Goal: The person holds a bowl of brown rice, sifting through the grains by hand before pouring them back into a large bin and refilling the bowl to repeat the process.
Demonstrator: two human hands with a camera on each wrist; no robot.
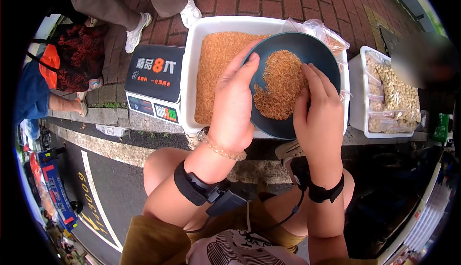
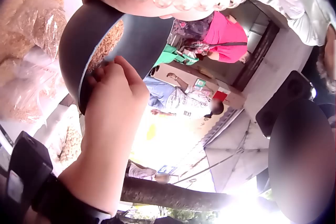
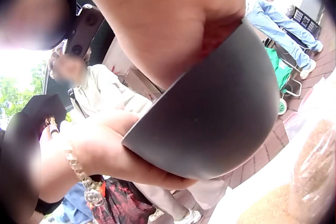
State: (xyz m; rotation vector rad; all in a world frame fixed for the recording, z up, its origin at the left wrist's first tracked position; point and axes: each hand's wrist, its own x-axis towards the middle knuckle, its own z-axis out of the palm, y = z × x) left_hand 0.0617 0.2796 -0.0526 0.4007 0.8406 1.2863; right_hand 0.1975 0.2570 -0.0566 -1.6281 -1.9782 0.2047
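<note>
A dark blue-grey bowl point(image 1: 329, 53) is tilted above the white tub, with a heap of small dried orange-brown pieces point(image 1: 281, 80) inside. My left hand point(image 1: 233, 97) grips its left side, thumb at the rim; in the right wrist view the left hand's fingers point(image 3: 157, 174) support the bowl point(image 3: 210, 108) from outside. My right hand point(image 1: 321, 116) reaches over the near right rim, bent fingertips inside at the heap's edge. The left wrist view shows the right hand point(image 2: 113, 124) with fingers at the pieces point(image 2: 108, 44); whether they pinch any is hidden.
Beneath the bowl, a white tub point(image 1: 189, 73) holds more orange-brown pieces point(image 1: 211, 73) and plastic bags point(image 1: 324, 29). A scale point(image 1: 153, 73) stands at its left. Another white tub point(image 1: 357, 92) holds bagged pale goods point(image 1: 401, 89) at right. People's legs point(image 1: 115, 5) are beyond the scale.
</note>
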